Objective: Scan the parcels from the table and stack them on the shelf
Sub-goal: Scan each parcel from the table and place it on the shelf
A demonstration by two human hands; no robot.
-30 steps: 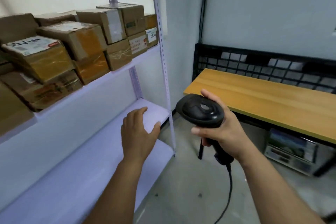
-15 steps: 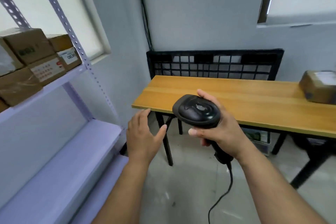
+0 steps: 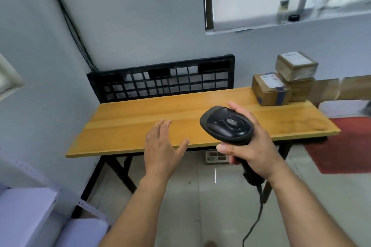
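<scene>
Gripping hand: right hand [image 3: 253, 152] wraps the black scanner [image 3: 226, 124] by its handle, cord [image 3: 259, 212] hanging.
Left hand [image 3: 162, 146]: fingers spread loose, holding nothing, above the near edge of the table [image 3: 130, 124].
Parcels [image 3: 271, 92]: stacked at the table's far right end, taped closed, contents hidden.
Labels: white stickers [image 3: 271, 80] on top, print too blurred to read.

A black lattice panel [image 3: 158, 72] and a red floor mat [image 3: 345, 146].
</scene>
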